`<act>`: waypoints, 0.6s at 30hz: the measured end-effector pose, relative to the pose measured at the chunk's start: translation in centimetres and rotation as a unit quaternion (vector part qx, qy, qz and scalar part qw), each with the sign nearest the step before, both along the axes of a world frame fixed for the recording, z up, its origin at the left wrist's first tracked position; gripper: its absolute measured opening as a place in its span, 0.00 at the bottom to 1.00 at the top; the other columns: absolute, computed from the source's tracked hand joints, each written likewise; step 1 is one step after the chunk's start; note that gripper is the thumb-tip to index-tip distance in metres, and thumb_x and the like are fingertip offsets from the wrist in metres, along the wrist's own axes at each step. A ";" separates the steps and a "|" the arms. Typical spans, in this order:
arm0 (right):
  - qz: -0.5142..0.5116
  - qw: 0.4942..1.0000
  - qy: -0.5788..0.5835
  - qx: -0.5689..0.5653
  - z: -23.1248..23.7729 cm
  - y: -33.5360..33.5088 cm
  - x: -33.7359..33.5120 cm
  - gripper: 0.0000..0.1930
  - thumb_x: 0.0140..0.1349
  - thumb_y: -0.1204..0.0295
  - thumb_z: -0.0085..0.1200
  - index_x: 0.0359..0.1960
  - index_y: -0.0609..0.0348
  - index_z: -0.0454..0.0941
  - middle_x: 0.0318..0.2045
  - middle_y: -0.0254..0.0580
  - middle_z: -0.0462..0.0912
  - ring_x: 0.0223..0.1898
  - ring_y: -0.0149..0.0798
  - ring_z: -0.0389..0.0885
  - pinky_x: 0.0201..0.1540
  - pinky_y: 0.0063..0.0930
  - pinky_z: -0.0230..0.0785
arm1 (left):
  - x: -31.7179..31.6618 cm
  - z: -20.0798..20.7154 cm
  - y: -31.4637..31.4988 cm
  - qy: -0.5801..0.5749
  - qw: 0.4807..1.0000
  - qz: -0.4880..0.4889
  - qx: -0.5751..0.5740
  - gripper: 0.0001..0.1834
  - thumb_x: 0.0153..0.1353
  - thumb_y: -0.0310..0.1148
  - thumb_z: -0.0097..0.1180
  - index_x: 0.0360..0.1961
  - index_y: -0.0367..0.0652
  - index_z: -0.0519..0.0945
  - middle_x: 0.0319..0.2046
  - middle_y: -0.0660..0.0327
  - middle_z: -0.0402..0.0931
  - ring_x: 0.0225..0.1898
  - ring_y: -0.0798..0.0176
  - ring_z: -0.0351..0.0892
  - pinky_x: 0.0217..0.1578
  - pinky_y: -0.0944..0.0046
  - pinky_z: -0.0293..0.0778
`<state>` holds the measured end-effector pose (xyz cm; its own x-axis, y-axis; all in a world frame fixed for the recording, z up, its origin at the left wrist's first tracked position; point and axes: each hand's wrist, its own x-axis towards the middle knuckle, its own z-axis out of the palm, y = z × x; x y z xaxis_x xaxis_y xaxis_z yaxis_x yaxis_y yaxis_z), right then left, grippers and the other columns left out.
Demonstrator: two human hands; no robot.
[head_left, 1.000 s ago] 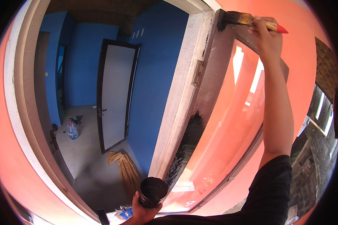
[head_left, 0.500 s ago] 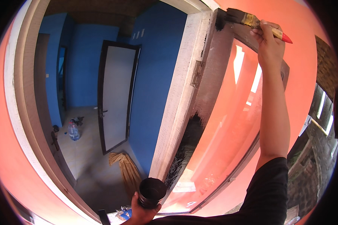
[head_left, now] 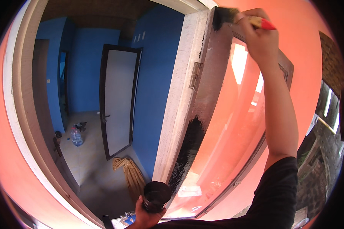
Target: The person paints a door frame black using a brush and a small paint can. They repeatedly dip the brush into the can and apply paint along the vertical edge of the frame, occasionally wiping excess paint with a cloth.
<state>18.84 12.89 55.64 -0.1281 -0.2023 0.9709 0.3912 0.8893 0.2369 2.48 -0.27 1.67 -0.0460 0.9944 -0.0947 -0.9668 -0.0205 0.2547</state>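
My right hand (head_left: 262, 42), raised at the upper right, grips a paintbrush (head_left: 259, 22) with a red-tipped wooden handle. Its dark bristles press on the top of the brown wooden edge (head_left: 212, 68) of a hinged glass-paned panel. Black paint (head_left: 189, 143) covers the lower stretch of that edge and a small patch at its top; bare brown wood lies between. Low in the middle, my left hand (head_left: 147, 217) is closed around a black cup (head_left: 157, 194), held upright with a dark inside. I cannot make out how much paint is in it.
A pale wooden door frame (head_left: 176, 107) with a hinge (head_left: 195, 75) stands beside the panel. Through the doorway are a white door (head_left: 120, 99), a brown cloth (head_left: 130, 177) and a clear plastic bottle (head_left: 76, 136) on the tiled floor. Orange wall (head_left: 307, 76) borders the right.
My right hand has moved left with the paintbrush, bringing its bristles farther onto the top of the wooden edge. My left hand still holds the cup in nearly the same place.
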 end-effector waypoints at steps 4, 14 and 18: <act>-0.073 0.989 -0.124 -0.023 -4.1 -0.5 0.8 0.10 0.68 0.68 0.60 0.32 0.61 0.76 0.23 0.32 0.80 0.26 0.23 0.73 0.30 0.23 0.65 | 0.3 -0.6 0.3 -0.002 0.999 -0.006 -0.036 0.35 0.65 0.68 0.46 0.62 0.57 0.75 0.57 0.63 0.79 0.58 0.55 0.76 0.52 0.46 0.73; 0.045 0.998 0.001 0.038 -1.3 -1.9 -0.5 0.09 0.67 0.73 0.58 0.29 0.61 0.73 0.20 0.32 0.76 0.23 0.24 0.72 0.27 0.22 0.65 | 0.9 0.1 -0.1 -0.005 1.000 -0.024 -0.012 0.36 0.65 0.68 0.47 0.62 0.53 0.75 0.57 0.60 0.79 0.57 0.53 0.77 0.52 0.46 0.75; -0.107 0.991 -0.077 0.027 -5.3 -0.5 0.5 0.12 0.68 0.66 0.61 0.32 0.61 0.76 0.22 0.32 0.79 0.25 0.25 0.76 0.31 0.22 0.68 | 0.5 -0.2 -0.8 0.024 0.999 -0.033 -0.016 0.40 0.63 0.69 0.48 0.65 0.51 0.72 0.61 0.58 0.75 0.61 0.52 0.73 0.57 0.44 0.69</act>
